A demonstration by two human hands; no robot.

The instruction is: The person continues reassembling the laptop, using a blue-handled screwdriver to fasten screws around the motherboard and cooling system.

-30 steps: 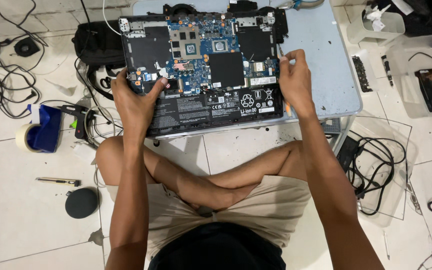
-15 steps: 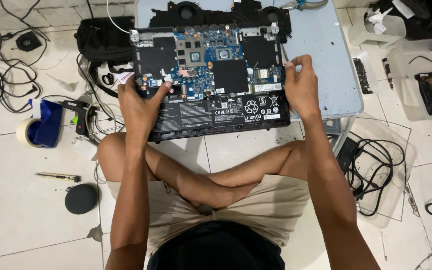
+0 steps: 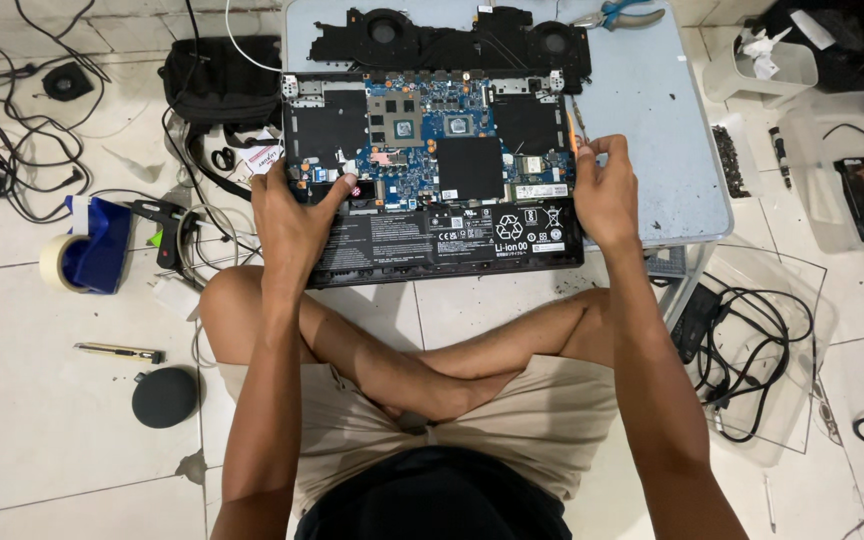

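An opened laptop base (image 3: 432,175) lies on a low light-blue table (image 3: 652,120), its blue circuit board and long black battery (image 3: 447,240) exposed. My left hand (image 3: 297,205) grips its left edge, thumb resting on the board. My right hand (image 3: 602,190) grips the right edge. Behind the laptop lies the removed black cooling assembly with two fans (image 3: 452,40). I sit cross-legged on the tiled floor, with the laptop's front edge hanging over my knees.
Blue-handled pliers (image 3: 622,15) lie at the table's far edge. On the floor at left are cables (image 3: 12,150), a tape roll (image 3: 60,262), a black glue gun (image 3: 162,225), a cutter (image 3: 117,352) and a round black object (image 3: 164,397). Clear plastic trays, a charger and cables (image 3: 752,330) are at right.
Held in both hands, the laptop base has slid toward me across the table, uncovering the black fan assembly behind it. Both hands keep their grip on its edges.
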